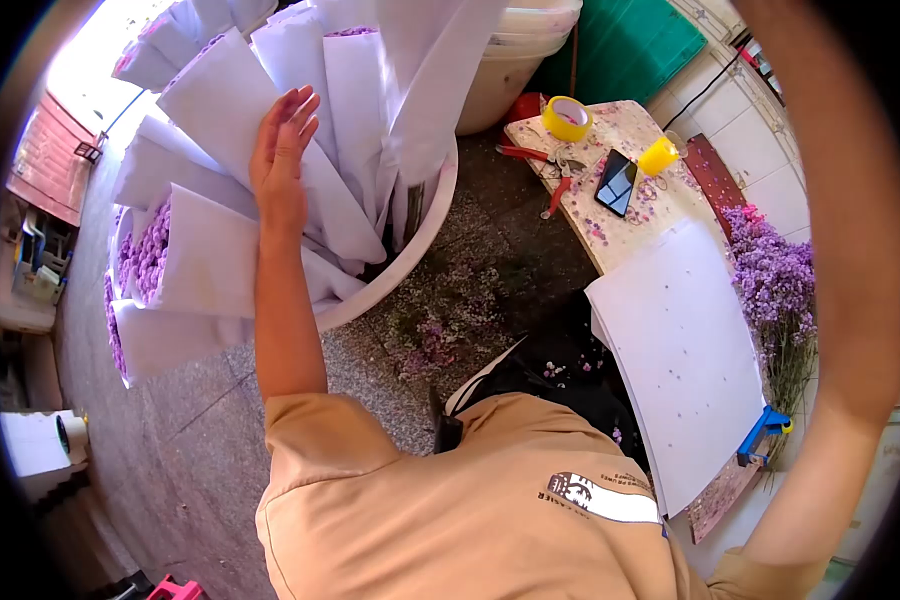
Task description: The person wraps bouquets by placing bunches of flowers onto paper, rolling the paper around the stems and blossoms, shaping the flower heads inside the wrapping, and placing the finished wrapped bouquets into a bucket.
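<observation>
My left hand is raised beside several white-paper-wrapped bouquets with purple flowers, its fingers stretched out and nothing held. Whether it touches the paper I cannot tell. The bouquets stand in a large white tub and fan out over its rim. My right forearm runs up the right side and leaves the view at the top, so the right hand is out of sight. White paper sheets, dotted with small petals, lie at the near end of the worktable. Loose purple flowers are beside the sheets.
On the table are a yellow tape roll, a phone, a yellow cup-like object and red-handled pliers. A blue tool sits at the paper's edge. Flower scraps litter the floor between tub and table.
</observation>
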{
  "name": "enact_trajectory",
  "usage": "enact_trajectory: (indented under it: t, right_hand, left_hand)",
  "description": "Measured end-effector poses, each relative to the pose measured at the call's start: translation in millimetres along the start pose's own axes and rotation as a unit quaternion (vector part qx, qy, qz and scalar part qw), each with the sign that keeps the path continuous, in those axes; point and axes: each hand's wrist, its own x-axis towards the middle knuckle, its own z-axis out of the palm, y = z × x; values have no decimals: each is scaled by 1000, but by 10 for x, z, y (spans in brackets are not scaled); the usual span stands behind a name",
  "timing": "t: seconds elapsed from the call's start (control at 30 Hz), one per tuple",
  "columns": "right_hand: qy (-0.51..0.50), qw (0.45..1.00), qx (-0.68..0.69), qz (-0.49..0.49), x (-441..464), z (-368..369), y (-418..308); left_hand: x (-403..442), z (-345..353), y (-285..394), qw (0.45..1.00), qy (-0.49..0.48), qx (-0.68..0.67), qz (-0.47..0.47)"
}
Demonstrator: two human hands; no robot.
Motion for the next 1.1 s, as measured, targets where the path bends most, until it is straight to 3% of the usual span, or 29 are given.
enact_trajectory:
  t: [0.1, 0.17, 0.23, 0.33, 0.47, 0.57, 0.63, 0.7, 0.77, 0.87, 1.0, 1.03, 1.1]
  right_hand:
    - [7, 999, 1, 48, -266, -166, 279]
    - [16, 996, -14, 83, -553, -227, 475]
    - [28, 995, -20, 94, -885, -209, 479]
    - [54, 976, -18, 210, -1682, -182, 357]
    - [124, 944, 7, 307, -3038, -456, 495]
    - [156, 902, 3, 404, -4243, -558, 564]
    - [160, 872, 36, 461, -5074, -457, 511]
    - [150, 833, 132, 516, -5942, -223, 459]
    - [128, 796, 185, 562, -6560, 47, 267]
    - [196, 735, 289, 581, -7516, 513, 126]
    - [387, 587, 342, 623, -8824, 1383, 76]
    - [402, 581, 355, 612, -9131, 1643, 236]
    - [662, 404, 339, 532, -9707, 2205, 608]
  left_hand:
    - [-13, 42, -19, 998, -6, -1, 63]
    - [-65, 74, -1, 987, -55, 107, 108]
    - [-135, 131, 62, 984, -56, 118, 122]
    - [-241, 231, 3, 975, -120, 160, 94]
    - [-481, 645, -34, 980, -130, 141, 56]
    - [-805, 1342, -10, 978, -185, 94, -8]
    - [-1050, 2005, 16, 958, -283, 34, 6]
    - [-1409, 2748, 159, 909, -416, -29, -7]
    - [-1790, 3389, 223, 821, -570, -46, 2]
    - [-2415, 4356, 394, 699, -713, -46, -13]
    - [-3381, 5509, 573, 580, -814, -37, 21]
    - [-3621, 5760, 563, 558, -829, -34, 26]
    - [-4152, 6200, 592, 529, -848, -8, 29]
